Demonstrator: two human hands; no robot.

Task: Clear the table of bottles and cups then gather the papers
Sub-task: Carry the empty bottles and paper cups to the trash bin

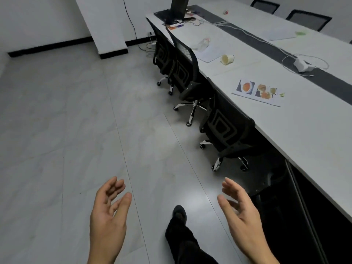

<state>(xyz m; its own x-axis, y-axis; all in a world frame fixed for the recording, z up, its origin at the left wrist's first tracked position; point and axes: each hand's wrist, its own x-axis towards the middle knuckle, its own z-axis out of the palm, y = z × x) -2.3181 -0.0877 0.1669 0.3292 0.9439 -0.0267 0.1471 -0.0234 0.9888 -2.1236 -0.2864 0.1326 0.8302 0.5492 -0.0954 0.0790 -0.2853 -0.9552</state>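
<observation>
Both grips empty over floor; cup (227, 59) tipped on table (314, 130).

- The long white table with a dark centre strip (304, 130) is cut off by the right edge.
- The black upright panel (178, 6) at its far end is cut off by the top edge.
- The crumpled clear plastic bottle (202, 43) is blurred, so its cap cannot be made out.
- The small pale green thing (301, 32) on a far sheet is too blurred to name.
- The tiny red-and-white object (226, 12) is too small to tell.
</observation>
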